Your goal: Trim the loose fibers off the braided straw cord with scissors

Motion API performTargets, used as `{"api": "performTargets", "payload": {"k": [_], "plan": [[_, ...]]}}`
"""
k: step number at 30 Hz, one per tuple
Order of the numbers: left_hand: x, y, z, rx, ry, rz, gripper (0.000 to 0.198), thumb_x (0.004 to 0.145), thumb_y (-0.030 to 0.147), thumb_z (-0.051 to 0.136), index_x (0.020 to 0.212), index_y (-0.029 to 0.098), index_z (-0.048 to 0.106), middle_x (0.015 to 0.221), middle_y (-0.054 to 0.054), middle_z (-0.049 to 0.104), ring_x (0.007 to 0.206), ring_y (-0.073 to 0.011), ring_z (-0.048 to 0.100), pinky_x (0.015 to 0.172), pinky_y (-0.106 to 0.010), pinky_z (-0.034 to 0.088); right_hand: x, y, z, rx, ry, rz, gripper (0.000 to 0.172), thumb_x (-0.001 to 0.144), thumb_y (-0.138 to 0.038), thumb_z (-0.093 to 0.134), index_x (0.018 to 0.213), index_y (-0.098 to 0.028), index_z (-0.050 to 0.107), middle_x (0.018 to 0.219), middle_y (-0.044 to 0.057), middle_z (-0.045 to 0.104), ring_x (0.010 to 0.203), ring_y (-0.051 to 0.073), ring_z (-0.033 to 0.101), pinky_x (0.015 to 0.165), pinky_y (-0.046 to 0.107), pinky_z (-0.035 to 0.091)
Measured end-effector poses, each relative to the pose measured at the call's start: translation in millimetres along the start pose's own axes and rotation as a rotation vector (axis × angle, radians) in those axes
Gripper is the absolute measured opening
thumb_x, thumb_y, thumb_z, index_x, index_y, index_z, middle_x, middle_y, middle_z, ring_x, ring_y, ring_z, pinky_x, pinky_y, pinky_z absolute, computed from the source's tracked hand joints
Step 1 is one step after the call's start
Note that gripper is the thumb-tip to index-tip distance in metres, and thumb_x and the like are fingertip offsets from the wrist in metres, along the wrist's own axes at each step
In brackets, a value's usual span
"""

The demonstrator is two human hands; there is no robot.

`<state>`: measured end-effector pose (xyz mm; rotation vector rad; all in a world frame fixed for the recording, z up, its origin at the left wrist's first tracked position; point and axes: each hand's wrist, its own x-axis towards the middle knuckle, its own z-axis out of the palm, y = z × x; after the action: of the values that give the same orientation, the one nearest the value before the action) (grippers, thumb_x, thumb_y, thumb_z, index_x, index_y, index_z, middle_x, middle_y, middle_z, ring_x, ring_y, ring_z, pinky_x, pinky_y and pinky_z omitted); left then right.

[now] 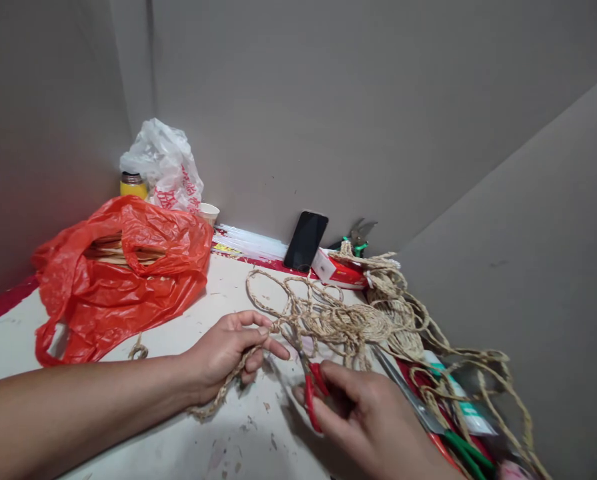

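My left hand (231, 350) pinches a braided straw rope (323, 320) between thumb and fingers; the rope trails under the palm towards me and runs right into a tangled pile with a coiled mat. My right hand (373, 420) grips red-handled scissors (312, 393), blades pointing up at the rope just right of my left fingertips. Whether the blades touch the rope I cannot tell.
An orange plastic bag (118, 280) holding flat strips lies at left. Behind it stand a white bag (165, 167), a yellow jar (133, 187) and a paper cup (209, 213). A phone (305, 240) leans on the wall beside pruners (358, 237). Green-handled shears (438, 427) lie at right.
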<state>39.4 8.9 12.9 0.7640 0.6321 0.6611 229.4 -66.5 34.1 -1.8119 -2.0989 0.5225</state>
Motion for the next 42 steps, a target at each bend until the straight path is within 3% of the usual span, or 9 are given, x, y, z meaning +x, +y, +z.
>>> {"api": "performTargets", "payload": {"k": [5,8,11,14,21,32,42], "plan": [[3,-1,-1.4,0.06,0.016,0.022,0.02,0.079,0.029,0.061,0.091,0.018,0.048,0.075,-0.005,0.07,0.034,-0.0033,0.038,0.035,-0.016,0.029,1,2,9,-0.349,0.12,-0.059,0.021,0.076,-0.036,0.054,0.061,-0.022,0.052,0.053,-0.001,0.059,0.044,0.013,0.048,0.048,0.025,0.024],[2,-2,-1.8,0.095,0.034,0.009,0.022,0.078,0.031,0.062,0.09,0.018,0.05,0.064,-0.001,0.065,0.034,-0.0042,0.039,0.034,-0.016,0.027,3,4,11,-0.44,0.174,-0.09,0.02,0.077,-0.037,0.054,0.064,-0.022,0.055,0.054,0.0,0.063,0.045,0.015,0.055,0.047,0.025,0.025],[2,-2,-1.2,0.114,0.054,0.002,0.022,0.077,0.032,0.064,0.088,0.016,0.053,0.048,0.006,0.052,0.036,-0.0047,0.039,0.037,-0.015,0.028,4,5,13,-0.506,0.191,-0.131,0.02,0.078,-0.038,0.054,0.066,-0.022,0.056,0.056,0.0,0.064,0.045,0.015,0.058,0.046,0.026,0.026],[2,-1,-0.4,0.085,0.079,-0.029,0.024,0.072,0.03,0.069,0.086,0.015,0.056,0.05,0.006,0.049,0.041,-0.0045,0.041,0.041,-0.015,0.033,4,6,15,-0.556,0.193,-0.143,0.022,0.079,-0.039,0.054,0.066,-0.021,0.056,0.057,0.001,0.065,0.045,0.016,0.059,0.046,0.026,0.025],[4,-2,-1.9,0.013,0.097,-0.076,0.024,0.065,0.024,0.073,0.081,0.014,0.058,0.052,0.005,0.05,0.044,-0.0055,0.043,0.045,-0.017,0.036,3,5,20,-0.515,0.141,-0.085,0.023,0.08,-0.038,0.053,0.063,-0.022,0.057,0.053,0.001,0.064,0.045,0.016,0.06,0.047,0.028,0.024],[6,-4,-4.3,-0.035,0.163,-0.069,0.027,0.058,0.023,0.075,0.078,0.014,0.059,0.052,0.004,0.051,0.045,-0.0065,0.044,0.045,-0.019,0.034,1,12,21,-0.46,0.064,-0.114,0.026,0.088,-0.031,0.047,0.065,-0.023,0.057,0.058,0.001,0.067,0.047,0.016,0.06,0.046,0.026,0.028],[5,-4,-4.5,-0.05,0.124,-0.068,0.03,0.058,0.027,0.077,0.079,0.014,0.059,0.053,0.005,0.05,0.047,-0.0062,0.043,0.046,-0.019,0.031,2,13,22,-0.48,0.139,-0.142,0.024,0.085,-0.033,0.05,0.064,-0.024,0.056,0.055,0.0,0.066,0.045,0.017,0.06,0.045,0.027,0.026]]}}
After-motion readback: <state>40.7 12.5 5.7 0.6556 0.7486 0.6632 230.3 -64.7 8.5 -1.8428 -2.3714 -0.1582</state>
